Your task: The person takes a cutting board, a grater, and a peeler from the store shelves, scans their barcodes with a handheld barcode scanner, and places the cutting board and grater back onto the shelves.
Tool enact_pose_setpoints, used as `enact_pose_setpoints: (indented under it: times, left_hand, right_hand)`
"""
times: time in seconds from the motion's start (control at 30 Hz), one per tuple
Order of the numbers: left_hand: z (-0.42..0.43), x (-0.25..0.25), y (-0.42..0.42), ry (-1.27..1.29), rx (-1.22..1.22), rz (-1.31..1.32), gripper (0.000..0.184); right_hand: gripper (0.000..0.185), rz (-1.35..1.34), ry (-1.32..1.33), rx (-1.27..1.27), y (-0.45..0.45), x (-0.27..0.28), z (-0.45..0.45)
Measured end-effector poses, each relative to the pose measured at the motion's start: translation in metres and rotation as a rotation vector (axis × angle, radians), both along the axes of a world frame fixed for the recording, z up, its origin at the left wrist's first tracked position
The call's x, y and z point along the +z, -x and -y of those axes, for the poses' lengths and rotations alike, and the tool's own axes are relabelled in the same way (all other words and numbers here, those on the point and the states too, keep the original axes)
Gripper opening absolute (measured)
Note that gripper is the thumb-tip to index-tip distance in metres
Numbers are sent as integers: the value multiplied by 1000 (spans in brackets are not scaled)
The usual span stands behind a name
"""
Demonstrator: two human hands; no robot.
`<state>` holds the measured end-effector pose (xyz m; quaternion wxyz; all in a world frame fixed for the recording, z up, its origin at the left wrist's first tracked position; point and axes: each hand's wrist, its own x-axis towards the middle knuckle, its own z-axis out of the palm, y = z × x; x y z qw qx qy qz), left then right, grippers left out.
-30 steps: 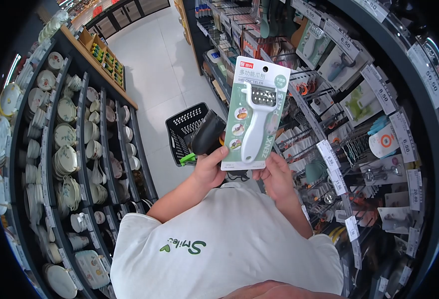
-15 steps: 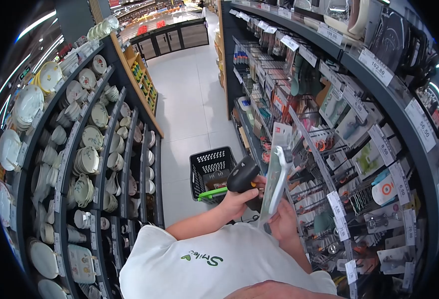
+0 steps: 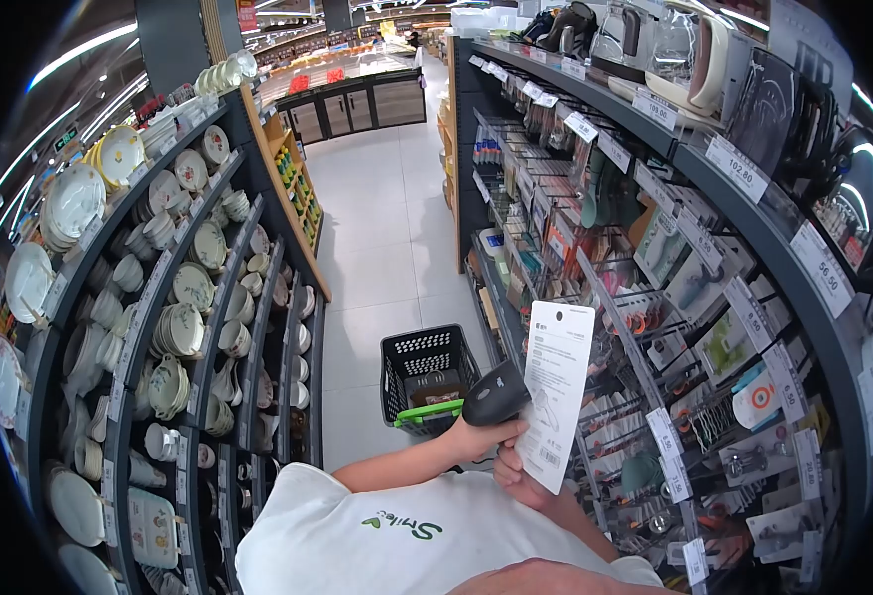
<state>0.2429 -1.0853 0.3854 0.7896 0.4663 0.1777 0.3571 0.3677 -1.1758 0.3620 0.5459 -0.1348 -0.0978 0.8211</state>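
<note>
My left hand [image 3: 483, 437] is closed around the grip of a black handheld barcode scanner [image 3: 496, 395], whose head points up and to the right. Beside it, my right hand [image 3: 521, 476] pinches the lower left edge of a carded package [image 3: 558, 382]. The card's white printed back faces me, with a hang hole at the top and a barcode near the bottom. The scanner's head is close to the card's left edge; whether they touch I cannot tell. The product on the card's other side is hidden.
A black shopping basket [image 3: 427, 357] with a green handle stands on the floor ahead, with packaged goods inside. Left shelves hold plates and bowls [image 3: 181, 327]. Hooks of carded kitchen tools [image 3: 689, 263] line the right, close to my right arm, below coffee makers [image 3: 689, 59].
The package has turned from nearly edge-on, with its clear blister and pale product showing, to its printed back. My right hand has moved left, nearer the scanner. The camera view has tilted up slightly.
</note>
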Motion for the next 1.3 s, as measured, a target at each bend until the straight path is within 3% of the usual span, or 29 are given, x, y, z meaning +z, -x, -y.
enact_pose_setpoints:
  times: [0.13,0.2,0.3,0.37,0.53,0.6,0.73,0.8,0.9,0.97,1.03,1.13,1.17,1.3]
  left_hand:
    - [-1,1,7,-101,-10,-129,26]
    - [-1,2,10,-101,0,-157,28]
    - [-6,6,15,-191,93,-224,33]
    - [-9,13,22,-458,213,-280,38]
    - [-15,7,32,-483,248,-404,38]
    - [-14,13,31,-526,293,-420,37]
    - [-13,17,28,-570,374,-375,31]
    - [-15,19,27,-762,415,-482,30]
    - [-14,18,23,-750,478,-457,27]
    - [-12,13,26,-487,369,-523,25]
    - [-15,-1,23,-633,436,-424,23]
    - [-10,-1,21,-511,465,-354,23]
    - [-11,0,26,-459,384,-437,31]
    - [-13,0,23,-342,418,-320,27]
  right_hand:
    - [38,-52,-38,-3,3,0,1]
    - [41,334,-131,-106,2,-7,4]
    - [48,568,-57,-277,1,-12,8]
    - [51,535,-31,-350,-2,-8,10]
    - [57,431,-96,-497,-11,0,17]
    - [50,547,-286,-596,-11,3,16]
    - [38,742,-307,-608,-15,2,15]
    - [29,945,-282,-571,-19,5,12]
    - [26,974,-158,-598,-19,8,7]
    - [26,898,-109,-637,-18,14,3]
    - [25,908,-118,-629,-21,20,0]
    - [24,884,-126,-650,-21,20,-1]
    - [23,873,-157,-627,-21,21,-4]
    - [24,870,-195,-609,-20,24,-6]
